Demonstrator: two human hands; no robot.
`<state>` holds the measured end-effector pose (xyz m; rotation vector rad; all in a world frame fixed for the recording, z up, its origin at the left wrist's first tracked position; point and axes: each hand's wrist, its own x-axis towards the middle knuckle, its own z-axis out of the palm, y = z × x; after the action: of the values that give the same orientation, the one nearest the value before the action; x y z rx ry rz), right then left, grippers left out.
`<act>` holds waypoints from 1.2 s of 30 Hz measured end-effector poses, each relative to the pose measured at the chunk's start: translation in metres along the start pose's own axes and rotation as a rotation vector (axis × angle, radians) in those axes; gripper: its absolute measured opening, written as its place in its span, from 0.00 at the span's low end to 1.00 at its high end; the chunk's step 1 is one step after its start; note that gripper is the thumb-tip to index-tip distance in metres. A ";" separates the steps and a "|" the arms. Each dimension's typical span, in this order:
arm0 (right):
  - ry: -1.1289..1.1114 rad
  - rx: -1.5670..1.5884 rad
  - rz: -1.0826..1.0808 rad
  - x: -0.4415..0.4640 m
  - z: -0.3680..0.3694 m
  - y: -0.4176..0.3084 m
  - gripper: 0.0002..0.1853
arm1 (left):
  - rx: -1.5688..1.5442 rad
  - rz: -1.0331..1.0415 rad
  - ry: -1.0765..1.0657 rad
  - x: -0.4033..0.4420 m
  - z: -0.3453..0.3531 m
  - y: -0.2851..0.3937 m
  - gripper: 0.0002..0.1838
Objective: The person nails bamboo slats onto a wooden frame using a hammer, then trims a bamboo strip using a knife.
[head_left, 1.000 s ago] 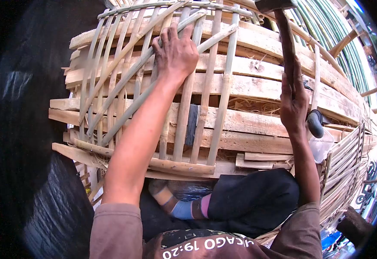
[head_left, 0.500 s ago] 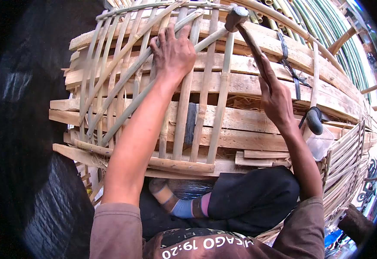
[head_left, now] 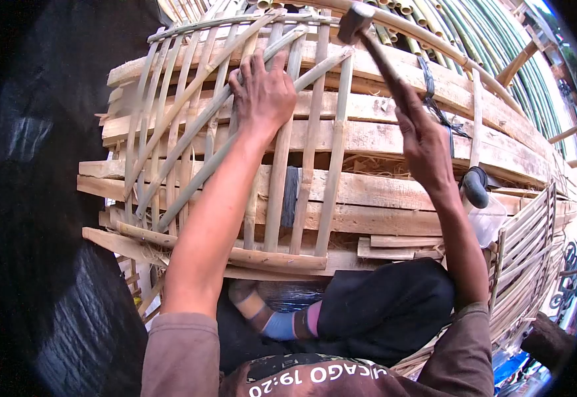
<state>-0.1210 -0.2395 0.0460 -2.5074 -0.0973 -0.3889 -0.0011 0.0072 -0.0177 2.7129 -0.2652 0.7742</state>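
Note:
My left hand (head_left: 265, 92) lies palm down on a lattice panel of bamboo slats (head_left: 278, 178), its fingers curled over a diagonal bamboo slat (head_left: 212, 109). The undersides of those fingers are hidden. In my right hand (head_left: 427, 145) is a hammer (head_left: 382, 56), gripped by its wooden handle. The dark metal hammer head (head_left: 356, 23) hangs above the panel's far right corner, apart from the slats. Just below it, another diagonal slat ends at an upright slat (head_left: 342, 99). A bamboo rail (head_left: 278, 258) runs along the panel's near edge.
Rough wooden boards (head_left: 381, 188) with gaps lie under the panel. Bamboo poles (head_left: 493, 40) are stacked at the far right. A grey curved handle (head_left: 477, 188) stands beside a clear plastic container (head_left: 487, 218). Another slatted panel (head_left: 526, 245) leans at the right. Black sheeting (head_left: 43, 218) hangs at the left.
The hammer head has shifted slightly up and left, away from the diagonal slat's end. My left hand stays on the same slat; the view has shifted slightly.

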 end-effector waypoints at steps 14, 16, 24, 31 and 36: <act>0.083 0.171 0.055 -0.024 0.004 0.012 0.29 | -0.022 0.043 0.070 0.002 0.000 0.001 0.21; 0.105 0.246 0.114 -0.034 0.007 0.026 0.30 | 0.005 0.120 0.138 0.001 -0.003 0.003 0.20; 0.075 0.602 0.392 -0.044 0.008 0.058 0.33 | -0.021 0.196 -0.066 -0.015 -0.028 0.012 0.21; 0.102 0.746 0.338 -0.045 0.014 0.062 0.34 | -0.062 0.126 -0.149 -0.016 -0.038 0.019 0.19; 0.130 0.693 0.329 -0.044 0.012 0.061 0.34 | -0.157 0.145 -0.165 -0.010 -0.038 0.016 0.20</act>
<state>-0.1508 -0.2817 -0.0103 -1.7695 0.1994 -0.3108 -0.0324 0.0063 0.0114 2.6316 -0.5412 0.5417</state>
